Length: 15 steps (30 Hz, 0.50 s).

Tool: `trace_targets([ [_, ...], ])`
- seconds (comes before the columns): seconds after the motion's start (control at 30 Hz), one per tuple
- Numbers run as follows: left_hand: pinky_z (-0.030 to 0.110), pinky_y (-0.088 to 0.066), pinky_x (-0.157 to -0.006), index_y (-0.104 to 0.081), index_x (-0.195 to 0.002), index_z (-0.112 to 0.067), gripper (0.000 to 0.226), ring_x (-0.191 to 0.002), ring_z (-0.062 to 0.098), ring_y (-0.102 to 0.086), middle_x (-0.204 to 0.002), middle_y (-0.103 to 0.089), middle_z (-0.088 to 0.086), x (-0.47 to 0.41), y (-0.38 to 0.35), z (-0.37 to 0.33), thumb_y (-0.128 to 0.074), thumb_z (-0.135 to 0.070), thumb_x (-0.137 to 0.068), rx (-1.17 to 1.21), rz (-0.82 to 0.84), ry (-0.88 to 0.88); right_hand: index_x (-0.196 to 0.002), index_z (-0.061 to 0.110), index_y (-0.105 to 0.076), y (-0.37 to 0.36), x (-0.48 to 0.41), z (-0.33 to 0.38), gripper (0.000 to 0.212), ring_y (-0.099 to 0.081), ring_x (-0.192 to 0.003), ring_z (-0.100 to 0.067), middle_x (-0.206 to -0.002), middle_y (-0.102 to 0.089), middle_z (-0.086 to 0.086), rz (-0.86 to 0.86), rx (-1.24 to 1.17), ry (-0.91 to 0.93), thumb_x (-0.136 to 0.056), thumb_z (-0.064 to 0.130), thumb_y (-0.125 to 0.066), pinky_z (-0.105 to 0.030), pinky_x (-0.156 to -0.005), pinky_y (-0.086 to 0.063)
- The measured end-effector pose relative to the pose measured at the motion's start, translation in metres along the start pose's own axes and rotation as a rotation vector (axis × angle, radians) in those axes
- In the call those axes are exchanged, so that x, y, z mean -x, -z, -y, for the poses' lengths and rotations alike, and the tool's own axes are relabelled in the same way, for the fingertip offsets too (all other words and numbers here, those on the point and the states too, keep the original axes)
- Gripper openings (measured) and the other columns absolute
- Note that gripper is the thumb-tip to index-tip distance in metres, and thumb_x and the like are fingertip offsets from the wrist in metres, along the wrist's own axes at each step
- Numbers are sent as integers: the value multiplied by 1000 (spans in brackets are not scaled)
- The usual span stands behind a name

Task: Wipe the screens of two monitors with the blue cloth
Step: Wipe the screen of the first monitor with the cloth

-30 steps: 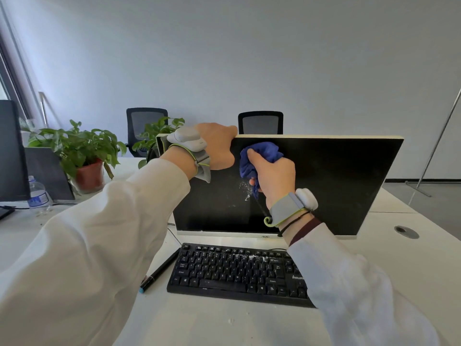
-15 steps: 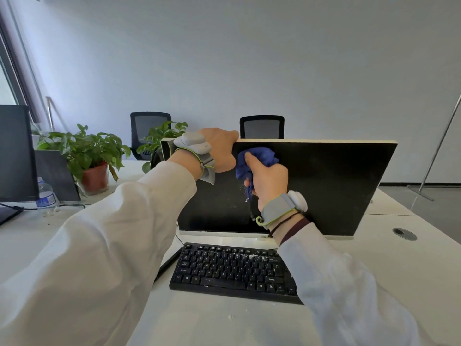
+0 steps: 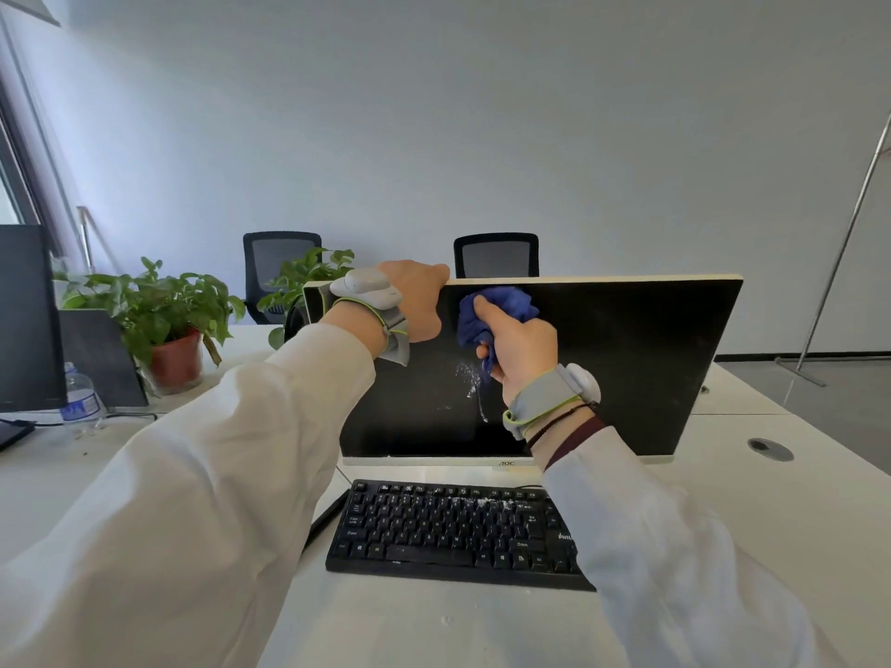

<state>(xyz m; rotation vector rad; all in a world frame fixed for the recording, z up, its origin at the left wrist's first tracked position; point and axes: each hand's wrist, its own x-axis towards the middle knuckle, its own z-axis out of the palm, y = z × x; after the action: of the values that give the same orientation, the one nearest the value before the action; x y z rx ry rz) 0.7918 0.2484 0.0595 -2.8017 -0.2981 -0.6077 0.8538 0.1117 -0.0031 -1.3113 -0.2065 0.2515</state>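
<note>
A dark, switched-off monitor (image 3: 627, 359) with a white frame stands in front of me, tilted back. My left hand (image 3: 419, 301) grips its top edge near the left corner. My right hand (image 3: 518, 347) presses a bunched blue cloth (image 3: 492, 306) against the upper middle of the screen. A whitish smear (image 3: 470, 378) with a drip sits on the glass just left of my right wrist. A second dark monitor (image 3: 26, 320) stands at the far left edge, partly cut off.
A black keyboard (image 3: 453, 532) with white specks lies under the monitor, a black pen (image 3: 328, 518) beside it. Potted plants (image 3: 164, 315), a water bottle (image 3: 82, 402), two office chairs (image 3: 496, 255) and a metal stand (image 3: 839, 262) surround the white desk (image 3: 771, 523).
My right hand with the cloth slid slightly left, then back right near the top of the screen, uncovering the smear. My left hand stayed on the top edge.
</note>
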Motion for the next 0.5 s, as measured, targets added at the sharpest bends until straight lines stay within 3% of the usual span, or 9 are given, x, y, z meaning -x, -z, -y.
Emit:
trace_targets([
  [0.1,28,-33,-53,-42,-93,-18,24,-65,27,-49,-70,-44,0,0,-3,-3,-59,-18,-77,-17,-8,-5,-73,9,-61,1,-2,7,37,-57,-40,-7,-59,-62,-3,-15,113,56,-85,41,-74,-19,-42,-45],
  [0.2,29,-37,-54,-42,-91,-17,23,-62,26,-48,-70,-46,1,-2,-5,0,-57,-17,-74,3,-22,4,-81,6,-64,6,-5,-18,38,-59,-46,-12,-63,-64,-7,-31,122,65,-82,43,-76,-24,-50,-47],
  [0.37,30,-47,-57,-44,-89,-18,23,-60,23,-51,-72,-52,3,-3,-7,3,-56,-18,-70,5,-12,17,-72,4,-64,19,-6,-66,41,-55,-44,-17,-50,-58,-6,-42,105,10,-80,40,-79,-24,-47,-44],
  [0.5,27,-38,-51,-44,-90,-18,20,-58,21,-49,-71,-51,2,0,-6,1,-57,-18,-74,10,-23,8,-77,5,-64,16,-5,-51,36,-57,-44,-15,-55,-60,-7,-62,102,53,-81,38,-79,-23,-46,-45],
])
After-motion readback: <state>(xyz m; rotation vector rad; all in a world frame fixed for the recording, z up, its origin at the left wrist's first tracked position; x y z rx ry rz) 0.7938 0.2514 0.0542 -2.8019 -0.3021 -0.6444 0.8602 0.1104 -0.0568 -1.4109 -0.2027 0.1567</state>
